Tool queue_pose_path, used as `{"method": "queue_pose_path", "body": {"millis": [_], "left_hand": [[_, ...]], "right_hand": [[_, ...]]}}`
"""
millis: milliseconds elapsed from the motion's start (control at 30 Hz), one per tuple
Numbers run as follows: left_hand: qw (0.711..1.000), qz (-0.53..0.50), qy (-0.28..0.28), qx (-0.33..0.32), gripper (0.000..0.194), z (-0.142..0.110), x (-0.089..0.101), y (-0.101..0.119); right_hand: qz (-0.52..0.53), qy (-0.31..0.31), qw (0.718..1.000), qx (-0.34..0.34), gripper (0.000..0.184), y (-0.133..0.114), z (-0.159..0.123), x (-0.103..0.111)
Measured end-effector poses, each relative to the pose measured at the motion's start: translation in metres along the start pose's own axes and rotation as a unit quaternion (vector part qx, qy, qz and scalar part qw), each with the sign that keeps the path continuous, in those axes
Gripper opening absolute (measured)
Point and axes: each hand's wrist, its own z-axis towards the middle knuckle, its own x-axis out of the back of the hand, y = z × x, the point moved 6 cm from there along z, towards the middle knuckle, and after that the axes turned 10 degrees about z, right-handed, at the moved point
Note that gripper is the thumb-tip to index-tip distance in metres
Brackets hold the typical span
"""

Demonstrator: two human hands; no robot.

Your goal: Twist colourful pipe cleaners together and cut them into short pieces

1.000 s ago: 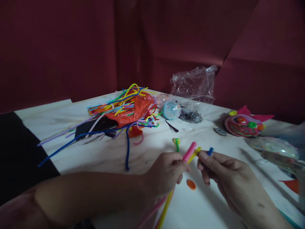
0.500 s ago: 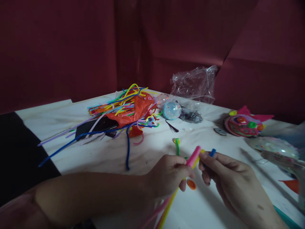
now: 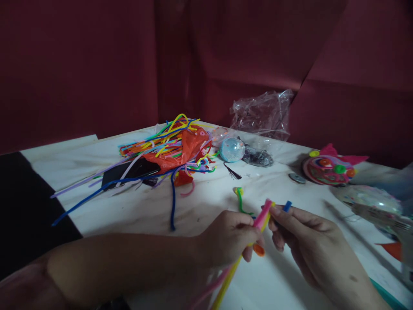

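Note:
My left hand [image 3: 230, 237] is closed around a pink pipe cleaner [image 3: 263, 214] and a yellow pipe cleaner [image 3: 226, 284], lying side by side with their tips up and right and their lengths trailing toward me. My right hand [image 3: 309, 241] is closed too, thumb and finger pinching at the upper tip of the yellow one. A short blue piece [image 3: 287, 206] sticks up behind its fingers; how it is held is hidden. An orange disc [image 3: 258, 249] shows just under my left fingers. Past the hands lies a bent green pipe cleaner [image 3: 240, 200] with a yellow button-like end.
Back left is a heap of coloured pipe cleaners [image 3: 164, 144] with an orange plastic wrapper [image 3: 193, 144]. Behind stand a pale blue ball [image 3: 232, 149] and a clear plastic bag [image 3: 261, 114]. At right are a pink decorated fish-like craft [image 3: 332, 165] and a clear speckled packet [image 3: 371, 200].
Both hands keep nearly the same place. The pink tip has shifted slightly down and left against the yellow one, and more of the green pipe cleaner shows beyond my left hand.

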Motion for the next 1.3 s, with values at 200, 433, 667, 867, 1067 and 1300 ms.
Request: {"method": "queue_pose_path", "body": {"millis": [200,433,667,867,1067,1300], "left_hand": [[0.999,-0.036,-0.004,-0.018,0.016,0.002,-0.002,-0.002],[0.999,0.009,-0.033,-0.027,0.019,0.005,-0.005,-0.003],[1.000,0.026,-0.006,-0.010,0.017,0.002,0.001,0.002],[0.992,0.018,0.122,-0.003,0.014,0.004,0.023,0.009],[0.989,0.017,0.148,-0.004,0.017,0.008,0.028,0.008],[0.988,0.024,0.154,0.018,0.013,0.009,0.031,0.004]], "right_hand": [[0.038,-0.085,0.994,-0.062,0.028,0.002,-0.004,-0.014],[-0.006,-0.091,0.996,-0.018,0.029,-0.001,-0.003,-0.014],[-0.121,-0.035,0.991,0.039,0.030,0.000,0.002,0.000],[-0.317,0.044,0.947,0.001,0.032,-0.026,0.043,0.046],[-0.515,0.002,0.853,-0.090,0.030,-0.001,0.077,0.068],[-0.569,-0.034,0.820,-0.042,0.020,-0.001,0.080,0.048]]}}
